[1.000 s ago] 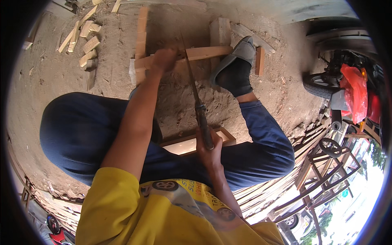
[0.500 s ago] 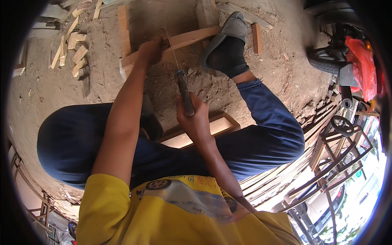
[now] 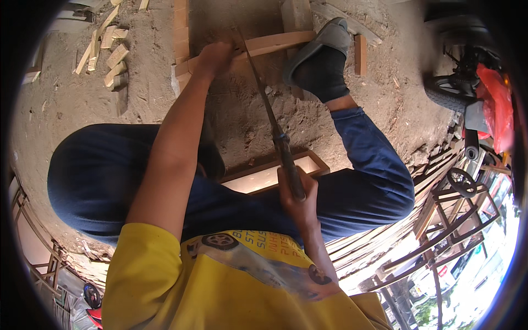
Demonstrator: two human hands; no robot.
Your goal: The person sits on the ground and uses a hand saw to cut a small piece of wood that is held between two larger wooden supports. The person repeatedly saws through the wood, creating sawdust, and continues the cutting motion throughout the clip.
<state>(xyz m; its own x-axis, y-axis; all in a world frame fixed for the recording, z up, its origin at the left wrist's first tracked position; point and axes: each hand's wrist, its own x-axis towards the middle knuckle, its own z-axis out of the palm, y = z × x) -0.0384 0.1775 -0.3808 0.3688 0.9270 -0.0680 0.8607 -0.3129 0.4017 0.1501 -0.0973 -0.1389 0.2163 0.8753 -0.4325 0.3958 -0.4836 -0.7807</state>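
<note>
My right hand [image 3: 300, 198] is wrapped round the dark handle of a hand saw [image 3: 269, 113]. Its narrow blade points away from me and crosses a wooden strip [image 3: 275, 42] just to the right of my left hand. The strip lies crosswise above the dirt floor. My left hand [image 3: 216, 58], slightly blurred, is closed on it, left of the blade; its fingertips are partly hidden. Near the strip's right end, my foot in a grey sandal [image 3: 319, 52] rests against it.
Short wood offcuts [image 3: 116, 58] lie at the far left. Wooden blocks [image 3: 297, 15] stand by the strip, and a small one [image 3: 360, 55] lies right of my foot. A wooden frame [image 3: 264, 177] sits between my legs. A motorbike wheel [image 3: 448, 93] and red plastic bag [image 3: 495, 104] are at right.
My right hand has drawn the saw back toward my body and to the right, so more blade shows on my side of the strip. My left hand stays at the strip. The view has shifted slightly.
</note>
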